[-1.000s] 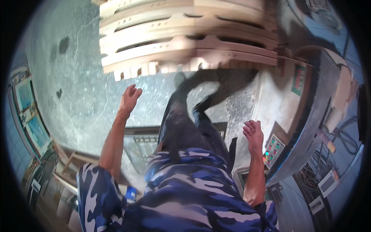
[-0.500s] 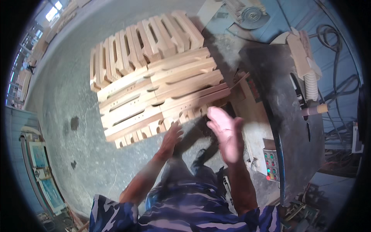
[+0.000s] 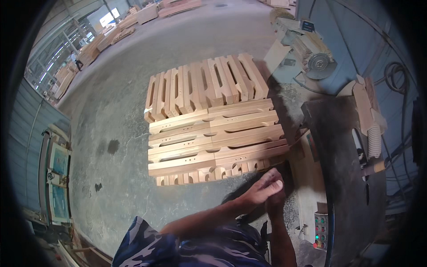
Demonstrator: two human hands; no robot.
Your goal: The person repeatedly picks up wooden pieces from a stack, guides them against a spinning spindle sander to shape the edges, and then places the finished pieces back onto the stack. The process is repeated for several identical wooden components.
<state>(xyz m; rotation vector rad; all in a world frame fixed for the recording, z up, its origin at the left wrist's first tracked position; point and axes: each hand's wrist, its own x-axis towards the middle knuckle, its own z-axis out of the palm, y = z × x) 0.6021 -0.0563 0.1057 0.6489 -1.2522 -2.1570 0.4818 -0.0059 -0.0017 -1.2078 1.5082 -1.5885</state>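
My left hand [image 3: 263, 188] and my right hand [image 3: 275, 201] are together, low to the right of the stacked wood. The left lies across the right, its fingers bent and close together, thumb on top. Most of my right fingers are hidden behind it. Whether anything lies between the palms cannot be made out. Just beyond my hands is a stack of pale wooden bars [image 3: 187, 143] with long slots and small drilled holes. Its front bars lie crosswise, while a rear row of slotted wooden pieces [image 3: 204, 84] points away from me.
On the right stands a dark-topped machine [image 3: 351, 196] with a button panel [image 3: 320, 230] and a ribbed hose [image 3: 374, 141]. A machine with a round toothed disc [image 3: 321, 64] is behind it. Far left, more timber [image 3: 91, 51] and a distant person [image 3: 76, 60] show.
My hands were apart with fingers spread; they have come together, the left crossing rightward over the right. The view has shifted, so the wood stack sits further right and lower.
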